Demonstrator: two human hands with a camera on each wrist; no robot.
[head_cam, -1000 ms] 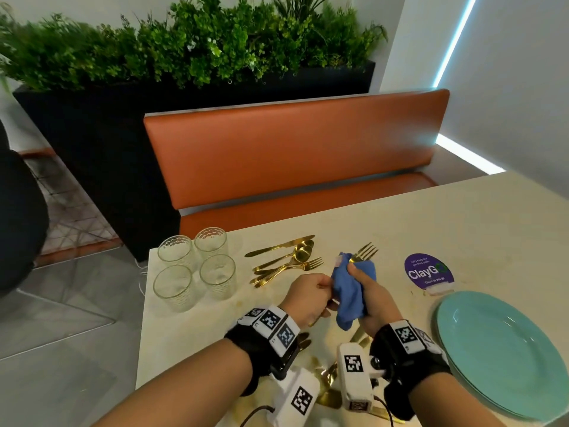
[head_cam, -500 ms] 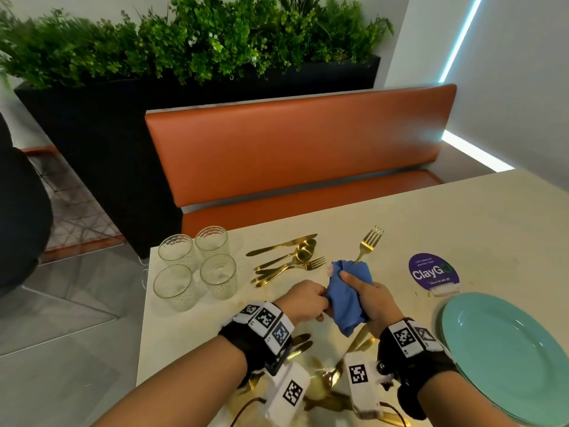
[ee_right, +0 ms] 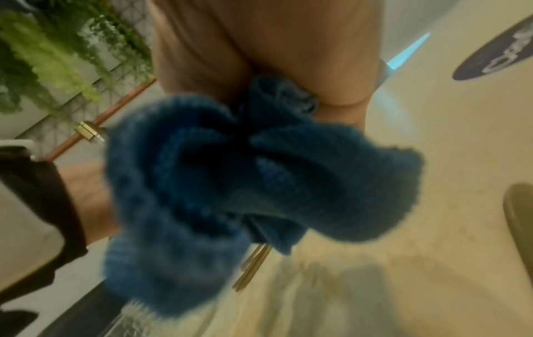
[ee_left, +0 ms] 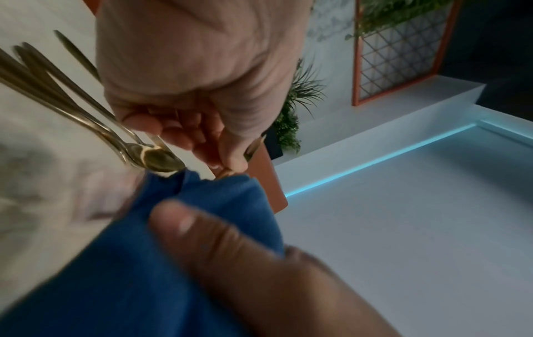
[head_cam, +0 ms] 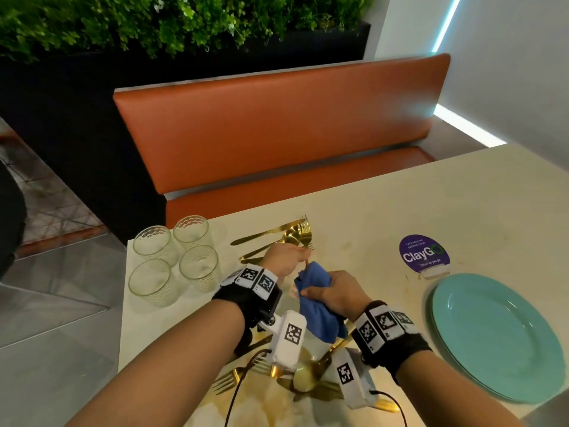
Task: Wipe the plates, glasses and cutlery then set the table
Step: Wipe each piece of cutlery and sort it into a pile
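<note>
Left hand: I see my left hand (head_cam: 284, 260) with curled fingers (ee_left: 184, 134) that pinch the gold fork (head_cam: 305, 238) near its neck; the prongs point away from me, over the far pile of cutlery (head_cam: 271, 238).
Right hand: my right hand (head_cam: 334, 295) grips the blue cloth (head_cam: 320, 306), fingers and thumb closed round it. The cloth is bunched round the fork handle, just above the tabletop (head_cam: 369, 217).
Hidden: most of the fork handle is inside the cloth. In the right wrist view only a thin gold end (ee_right: 253, 266) comes out under the cloth (ee_right: 230, 177), and it is blurred. I cannot tell if the fork prongs touch the cutlery under them.
Hard to see: the near cutlery (head_cam: 304, 380) lies under my wrists and the wrist cameras, so I cannot count the pieces. The left wrist view shows spoons (ee_left: 155, 157) and handles beside my hand, partly cut off by the frame.
Glasses: four clear glasses (head_cam: 172, 260) stand upright in a square group at the left corner of the tabletop. I see nothing inside them.
Plates: the green plates (head_cam: 498, 340) are stacked at my right, near the edge; nothing lies on the top one. How many are stacked I cannot make out.
Sticker: a purple round sticker (head_cam: 424, 252) is on the tabletop, just beyond the plates.
</note>
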